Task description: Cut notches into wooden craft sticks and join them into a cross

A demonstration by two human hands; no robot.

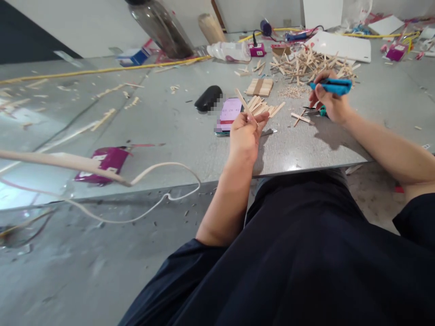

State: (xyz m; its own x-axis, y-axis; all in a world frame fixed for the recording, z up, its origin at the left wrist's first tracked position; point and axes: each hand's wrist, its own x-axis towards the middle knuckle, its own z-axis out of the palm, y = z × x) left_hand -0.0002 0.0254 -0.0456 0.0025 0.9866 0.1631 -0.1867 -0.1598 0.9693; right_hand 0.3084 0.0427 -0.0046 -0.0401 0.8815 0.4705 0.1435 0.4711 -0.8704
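My left hand (pixel 245 133) is closed round a thin wooden stick (pixel 244 103) that points up and away, just in front of a phone (pixel 229 114) with a lit pink screen. My right hand (pixel 329 102) grips a blue-handled cutting tool (pixel 331 86) above the table, near a small green-handled pair of scissors (pixel 319 110). A fan of wooden sticks (pixel 263 107) lies between the two hands. A glued panel of sticks (pixel 259 87) lies behind it, and a big loose heap of sticks (pixel 309 64) beyond that.
A black case (pixel 208 98) lies left of the phone. A purple packet (pixel 107 160) and a white cable (pixel 163 181) are near the table's front left. A lying plastic bottle (pixel 229 50), a dark bottle (pixel 159 27) and a white board (pixel 343 46) are at the back.
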